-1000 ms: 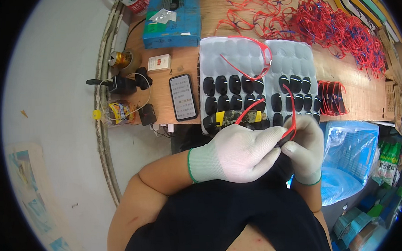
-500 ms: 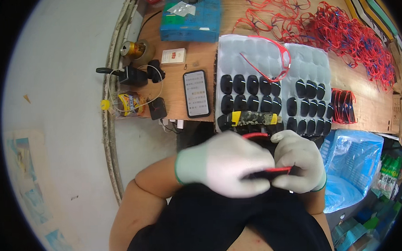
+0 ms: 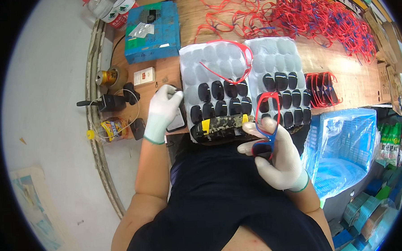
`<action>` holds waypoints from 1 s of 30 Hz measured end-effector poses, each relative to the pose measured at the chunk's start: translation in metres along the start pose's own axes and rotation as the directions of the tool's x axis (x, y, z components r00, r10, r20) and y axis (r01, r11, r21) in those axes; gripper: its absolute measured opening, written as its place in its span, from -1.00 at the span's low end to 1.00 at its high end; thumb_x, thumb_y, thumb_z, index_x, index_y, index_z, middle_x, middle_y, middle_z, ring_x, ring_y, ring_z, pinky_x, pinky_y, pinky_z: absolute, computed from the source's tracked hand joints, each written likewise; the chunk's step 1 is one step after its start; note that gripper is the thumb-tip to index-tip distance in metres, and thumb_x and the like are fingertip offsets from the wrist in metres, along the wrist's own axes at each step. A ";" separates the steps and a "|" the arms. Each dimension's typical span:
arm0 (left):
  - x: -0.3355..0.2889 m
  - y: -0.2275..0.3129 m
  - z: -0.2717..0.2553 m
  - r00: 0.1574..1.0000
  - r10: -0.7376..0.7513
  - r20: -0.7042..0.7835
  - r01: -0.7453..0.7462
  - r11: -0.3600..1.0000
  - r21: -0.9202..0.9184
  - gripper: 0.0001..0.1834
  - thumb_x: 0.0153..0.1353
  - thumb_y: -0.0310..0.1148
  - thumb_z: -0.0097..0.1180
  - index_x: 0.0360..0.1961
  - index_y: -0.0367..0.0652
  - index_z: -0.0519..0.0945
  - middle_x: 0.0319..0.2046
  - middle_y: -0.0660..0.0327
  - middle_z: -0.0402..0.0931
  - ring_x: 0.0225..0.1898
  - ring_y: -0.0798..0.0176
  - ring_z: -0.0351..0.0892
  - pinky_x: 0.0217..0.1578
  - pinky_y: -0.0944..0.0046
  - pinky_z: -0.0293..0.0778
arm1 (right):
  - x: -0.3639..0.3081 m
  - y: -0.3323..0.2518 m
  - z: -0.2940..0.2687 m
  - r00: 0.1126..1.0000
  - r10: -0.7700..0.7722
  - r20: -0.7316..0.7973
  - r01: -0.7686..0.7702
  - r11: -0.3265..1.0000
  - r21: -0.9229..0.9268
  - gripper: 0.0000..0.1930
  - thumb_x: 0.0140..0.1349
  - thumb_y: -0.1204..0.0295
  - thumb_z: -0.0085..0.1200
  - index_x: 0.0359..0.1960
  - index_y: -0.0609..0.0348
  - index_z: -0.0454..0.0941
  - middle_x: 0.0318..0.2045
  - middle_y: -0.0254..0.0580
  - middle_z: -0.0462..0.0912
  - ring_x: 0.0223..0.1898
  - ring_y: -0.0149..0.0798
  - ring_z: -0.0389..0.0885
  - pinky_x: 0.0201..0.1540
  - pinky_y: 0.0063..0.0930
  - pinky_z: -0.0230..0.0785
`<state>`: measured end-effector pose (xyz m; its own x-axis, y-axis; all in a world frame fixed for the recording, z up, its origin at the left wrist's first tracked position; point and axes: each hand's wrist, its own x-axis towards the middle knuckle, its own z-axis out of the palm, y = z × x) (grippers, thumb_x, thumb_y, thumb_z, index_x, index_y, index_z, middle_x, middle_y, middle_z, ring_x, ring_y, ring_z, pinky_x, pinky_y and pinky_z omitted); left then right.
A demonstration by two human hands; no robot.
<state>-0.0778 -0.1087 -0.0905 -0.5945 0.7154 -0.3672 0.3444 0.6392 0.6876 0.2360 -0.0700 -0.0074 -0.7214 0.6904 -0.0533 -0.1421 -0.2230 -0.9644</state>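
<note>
My right hand (image 3: 276, 156), in a white glove, holds a red and blue glasses frame (image 3: 267, 122) with a dark lens in its lower part, just in front of the table edge. My left hand (image 3: 162, 110), also gloved, rests on a black phone (image 3: 178, 122) lying left of two white trays (image 3: 198, 63) of dark oval lenses (image 3: 222, 100). A loose red frame (image 3: 227, 63) lies across the trays. A camouflage-patterned bar (image 3: 221, 124) with yellow ends sits along the trays' near edge.
A heap of red and blue frames (image 3: 313, 17) covers the far right of the wooden table. Finished dark-lensed glasses (image 3: 323, 89) are stacked right of the trays. A blue box (image 3: 152, 31), a small carton, a bottle and a black tool stand at left. A blue plastic crate (image 3: 341, 146) sits at right.
My two hands have come apart. The left hand has reached out to the phone, while the right hand alone keeps the red and blue frame and lifts it toward the trays.
</note>
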 end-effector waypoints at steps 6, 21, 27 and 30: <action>-0.080 0.044 -0.014 0.825 0.389 0.409 0.120 0.587 -0.801 -0.85 0.36 -0.38 0.12 -0.17 -0.22 0.47 -0.39 0.21 0.59 -0.46 0.45 0.57 -0.43 0.46 0.48 | 0.026 -0.004 0.004 0.998 -0.018 0.064 0.039 0.935 -0.352 -0.62 0.20 0.63 -0.01 0.09 0.28 0.39 -0.27 -0.03 0.70 -0.29 -0.12 0.75 -0.17 -0.34 0.59; -0.083 0.049 0.034 0.635 0.615 0.467 0.478 0.162 -0.863 -0.66 0.27 -0.27 0.22 -0.08 -0.33 0.58 -0.48 0.21 0.52 -0.48 0.39 0.44 -0.50 0.44 0.35 | 0.027 -0.012 0.009 0.970 -0.088 0.227 0.138 0.967 -0.216 -0.82 0.43 0.43 -0.11 -0.11 0.24 0.51 -0.45 -0.11 0.60 -0.37 -0.08 0.64 -0.20 -0.30 0.48; -0.093 0.072 0.041 0.754 0.565 0.335 0.246 0.230 -0.942 -0.70 0.35 -0.25 0.14 -0.11 -0.30 0.50 -0.40 0.12 0.59 -0.48 0.38 0.46 -0.44 0.40 0.41 | 0.024 -0.017 0.004 0.970 -0.223 0.101 0.244 0.886 -0.393 -0.84 0.42 0.42 -0.08 -0.22 0.20 0.54 -0.50 -0.11 0.57 -0.43 -0.05 0.61 -0.30 -0.27 0.44; -0.095 0.083 0.036 0.802 0.513 0.306 0.137 0.341 -0.930 -0.70 0.37 -0.25 0.07 -0.10 -0.31 0.48 -0.41 0.14 0.59 -0.49 0.38 0.49 -0.41 0.38 0.45 | 0.025 -0.009 0.005 0.920 -0.384 0.071 0.366 0.782 -0.504 -0.87 0.36 0.44 0.01 -0.23 0.21 0.57 -0.53 -0.09 0.56 -0.46 0.04 0.58 -0.37 -0.20 0.41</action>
<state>0.0335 -0.1132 -0.0216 -0.0779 0.9880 -0.1337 -0.6393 0.0534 0.7671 0.2163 -0.0539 0.0016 -0.6574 0.6724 0.3401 -0.0334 0.4249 -0.9046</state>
